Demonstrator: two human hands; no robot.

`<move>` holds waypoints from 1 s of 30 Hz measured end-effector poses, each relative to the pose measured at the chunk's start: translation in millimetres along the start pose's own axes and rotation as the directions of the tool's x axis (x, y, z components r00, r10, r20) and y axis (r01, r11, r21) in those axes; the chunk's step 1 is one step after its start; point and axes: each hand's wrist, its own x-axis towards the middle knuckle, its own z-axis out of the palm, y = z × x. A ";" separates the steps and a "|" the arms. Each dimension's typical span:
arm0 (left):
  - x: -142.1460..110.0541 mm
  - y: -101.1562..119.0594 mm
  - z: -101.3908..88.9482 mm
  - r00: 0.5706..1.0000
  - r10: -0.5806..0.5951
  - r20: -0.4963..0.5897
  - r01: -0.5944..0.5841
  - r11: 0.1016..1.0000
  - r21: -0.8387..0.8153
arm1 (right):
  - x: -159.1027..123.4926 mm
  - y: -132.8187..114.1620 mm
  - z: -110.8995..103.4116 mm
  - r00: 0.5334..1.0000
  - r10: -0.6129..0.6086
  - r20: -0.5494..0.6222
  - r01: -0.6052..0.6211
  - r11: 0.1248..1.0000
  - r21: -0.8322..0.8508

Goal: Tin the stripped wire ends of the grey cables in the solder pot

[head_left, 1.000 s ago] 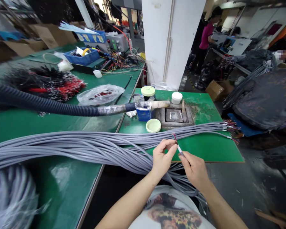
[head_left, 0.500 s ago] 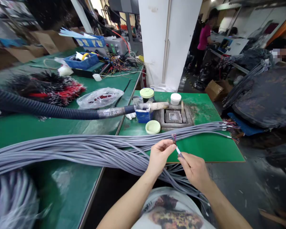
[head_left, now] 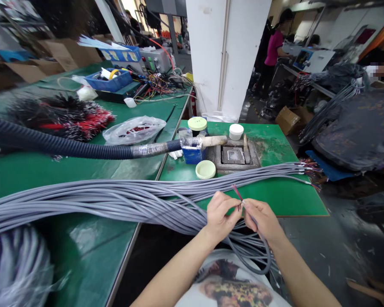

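My right hand (head_left: 261, 217) is closed around the end of a grey cable (head_left: 265, 260), which loops down below it. From that end, thin coloured wires (head_left: 237, 192) stick up, reddish and pink ones apart from darker ones. My left hand (head_left: 222, 215) pinches dark wires at the cable end, its fingertips almost touching those of my right hand. Just behind both hands lies a thick bundle of grey cables (head_left: 115, 196), running from the left across to the right, where stripped ends (head_left: 310, 168) show coloured wires.
A solder pot (head_left: 235, 157) with a flat stick on its rim stands behind the cables. Around it are a black hose (head_left: 92, 147), a blue box (head_left: 193, 154), a pale green dish (head_left: 205, 169) and a white jar (head_left: 236, 131). A cable coil (head_left: 17, 264) lies at left.
Both hands have come together slightly lower and to the right. The wires have been parted, with reddish ones standing apart, and the held cable now bends into a loop.
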 end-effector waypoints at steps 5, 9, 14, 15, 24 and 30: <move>-3.2 4.7 6.2 0.968 -0.249 -0.018 0.242 0.955 -0.171 | 11.0 5.7 4.9 0.999 -0.031 -0.024 0.036 0.973 0.227; 4.3 11.1 9.6 0.816 -0.577 0.032 0.531 0.725 -0.439 | 15.2 -1.4 8.4 0.977 -0.163 -0.138 0.170 0.984 0.045; 11.7 14.8 10.2 0.766 -0.641 0.055 0.554 0.613 -0.563 | 22.3 -15.4 4.1 0.943 -0.287 -0.166 0.263 0.953 -0.153; 11.9 14.8 9.8 0.764 -0.643 0.048 0.554 0.617 -0.558 | 24.5 -15.9 3.2 0.948 -0.275 -0.160 0.254 0.957 -0.139; 11.8 8.8 6.4 0.624 -0.768 0.141 0.622 0.380 -0.684 | 40.0 -9.0 10.4 0.958 -0.238 -0.157 0.246 0.969 0.029; 4.9 -1.4 4.7 0.580 -0.795 0.176 0.563 0.236 -0.792 | 45.7 -17.6 16.1 0.971 -0.226 -0.078 0.223 0.974 -0.048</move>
